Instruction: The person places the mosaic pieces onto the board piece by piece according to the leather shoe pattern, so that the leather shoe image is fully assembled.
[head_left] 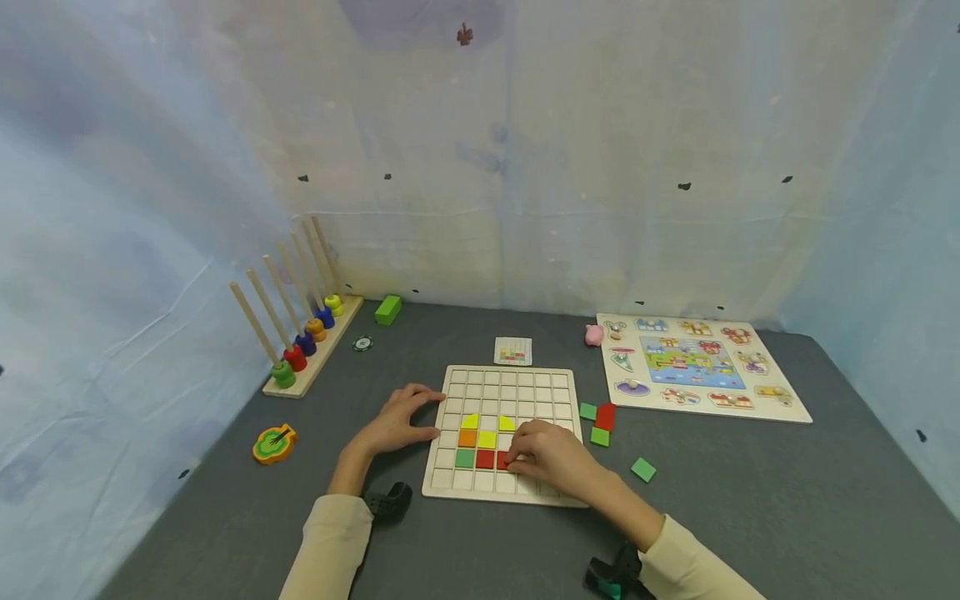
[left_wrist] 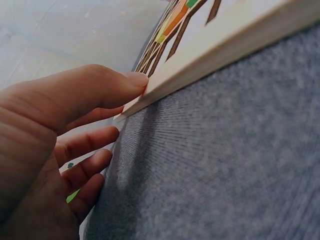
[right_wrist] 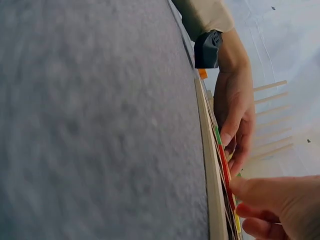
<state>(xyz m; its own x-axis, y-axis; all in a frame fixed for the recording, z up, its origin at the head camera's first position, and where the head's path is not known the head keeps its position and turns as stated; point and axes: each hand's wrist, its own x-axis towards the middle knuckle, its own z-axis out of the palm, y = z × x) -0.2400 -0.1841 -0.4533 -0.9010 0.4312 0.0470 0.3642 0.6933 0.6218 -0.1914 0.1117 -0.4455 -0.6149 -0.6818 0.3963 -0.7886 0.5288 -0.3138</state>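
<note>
On the grey felt surface (head_left: 480,542), the wooden grid board (head_left: 504,383) holds only seven coloured square tiles with most cells bare, four spare tiles (head_left: 604,423) loose beside it, while the left hand (head_left: 397,421) lies with relaxed fingers against the board's edge and the right hand (head_left: 551,454) pinches a red square tile (head_left: 502,459) into its cell.

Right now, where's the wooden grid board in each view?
Head: wooden grid board at centre bottom, between both hands.
Left wrist: its pale edge runs diagonally across the top right.
Right wrist: seen edge-on, a thin vertical strip at lower centre-right.
Shared landmark: the left hand against the board's edge.
</note>
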